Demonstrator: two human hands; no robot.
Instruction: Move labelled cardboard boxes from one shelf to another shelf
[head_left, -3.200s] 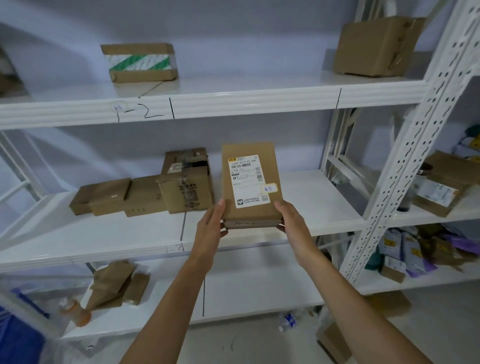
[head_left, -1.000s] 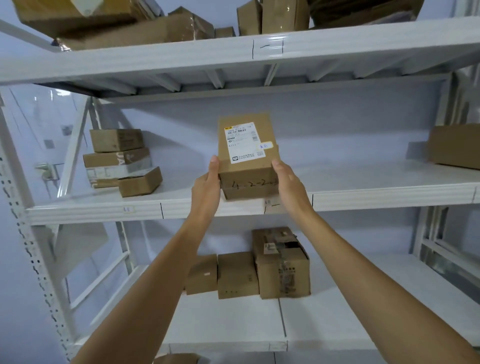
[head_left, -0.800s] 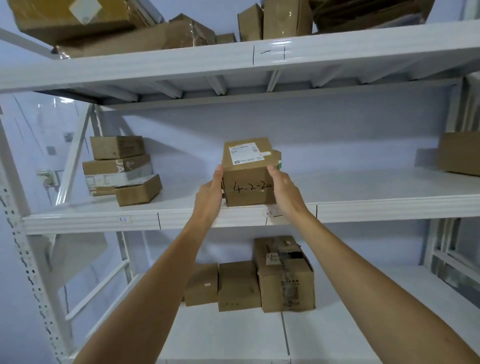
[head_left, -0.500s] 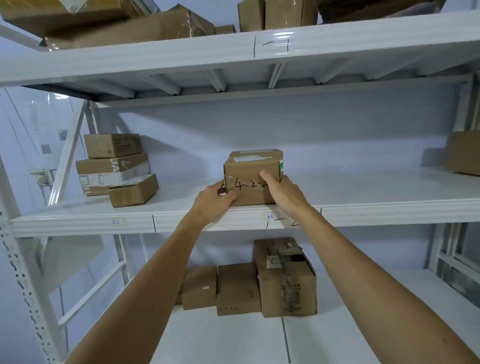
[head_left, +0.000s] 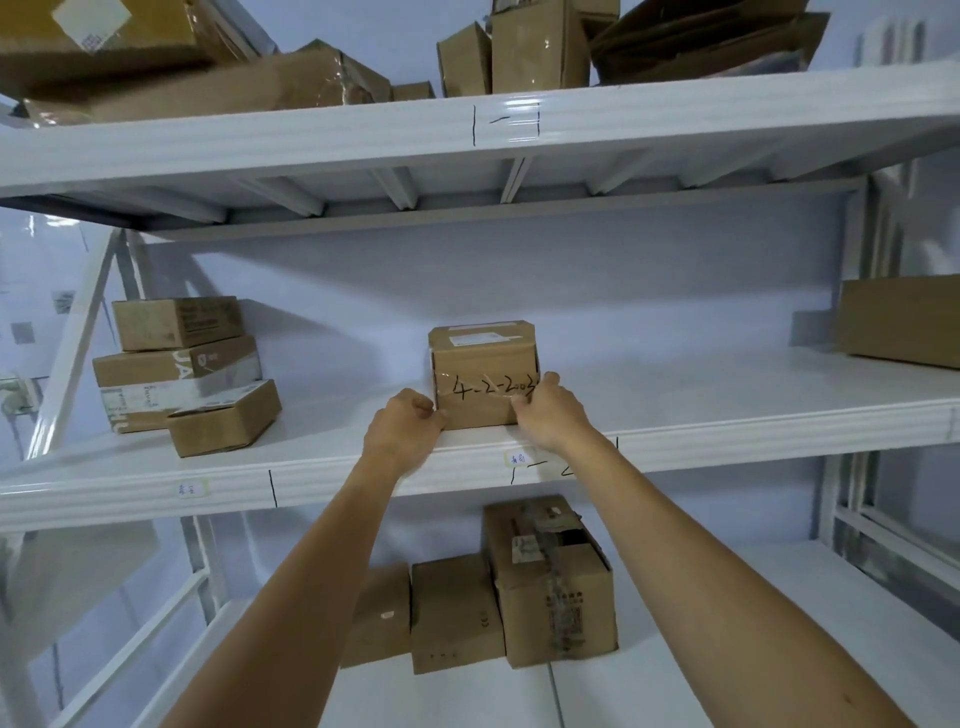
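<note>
A small cardboard box (head_left: 483, 358) stands on the middle white shelf (head_left: 727, 431), close to its front edge. It has a white label on top and "4-2-2..." handwritten on its taped front. My left hand (head_left: 402, 423) is curled against the box's lower left front corner. The curled fingers of my right hand (head_left: 550, 410) press on the lower right of the front face. Neither hand wraps around the box.
Three stacked boxes (head_left: 176, 364) and a smaller one (head_left: 223, 418) sit at the shelf's left end, and a large box (head_left: 901, 319) at its right. Several boxes (head_left: 540, 47) crowd the top shelf. Three boxes (head_left: 550, 587) stand on the shelf below.
I lifted the box from the lower shelf level and set it flat on the middle shelf. In the last half second it slid further back and my fingers curled against its front.
</note>
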